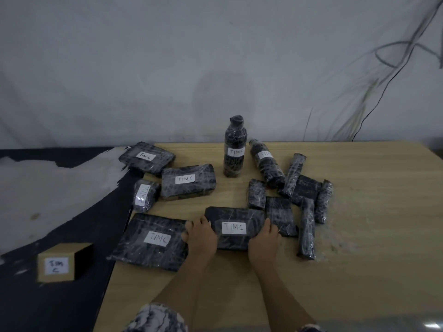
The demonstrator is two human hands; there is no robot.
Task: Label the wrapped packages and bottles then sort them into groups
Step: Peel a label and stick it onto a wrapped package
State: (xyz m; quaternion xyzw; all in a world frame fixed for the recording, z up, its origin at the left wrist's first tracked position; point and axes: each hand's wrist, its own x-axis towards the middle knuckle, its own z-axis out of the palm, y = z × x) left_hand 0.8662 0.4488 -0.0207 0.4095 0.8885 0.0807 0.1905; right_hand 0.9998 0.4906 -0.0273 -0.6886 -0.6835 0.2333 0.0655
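The package (236,227) sits at the near middle of the table (359,236), its TIMC label facing up, held by its two short ends. The left hand (200,236) covers the left end with fingers curled over the far edge. The right hand (263,240) clasps the right end the same way, fingertips hooked at the far corner. Neither hand is spread flat; both close round the package. I cannot tell whether it is lifted or resting on the table. A two-handed hold suits a wide block in slick film and keeps the label uppermost.

The layout likely explains the hold. To the left lie labelled items: a flat pack (151,240) just beside the left hand, a block (188,180), a far pack (147,156) and a small roll (143,192). Behind stand an upright bottle (235,149) and a second bottle (266,164) lying aslant, both labelled. To the right, a cluster of wraps (306,232) shows no labels. The package lies between the two lots, so it is probably bound for the labelled side. A labelled box (57,264) sits off the table on the dark surface at left.
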